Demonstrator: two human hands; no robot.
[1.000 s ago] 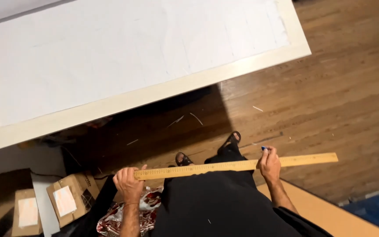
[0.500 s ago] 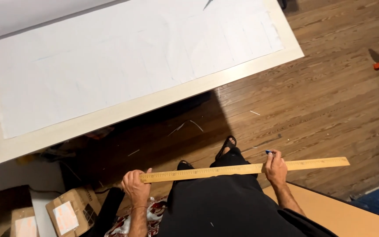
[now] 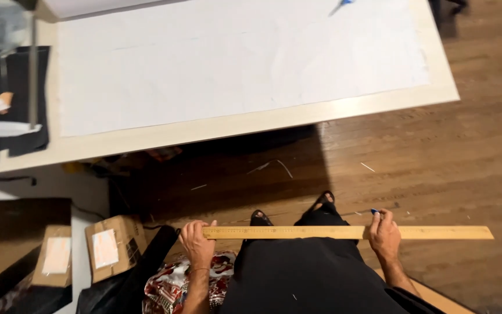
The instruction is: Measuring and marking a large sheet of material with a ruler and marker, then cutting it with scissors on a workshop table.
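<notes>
Since 0.5 s ago, left hand [image 3: 197, 244] and right hand [image 3: 384, 235] keep their grip pinching the ruler [image 3: 344, 232], forearms cut off.

My left hand [image 3: 197, 243] closes over the near end of the wooden ruler [image 3: 350, 232], so that end is hidden. At three o'clock my right hand [image 3: 384, 235] covers another stretch, and the small blue thing [image 3: 374, 211] poking from its fingers is too small to tell. Ruler markings are too fine to make out. At twelve o'clock, the table [image 3: 262, 125] is cut off by the top edge, and so is a blurred blue object [image 3: 343, 4].
</notes>
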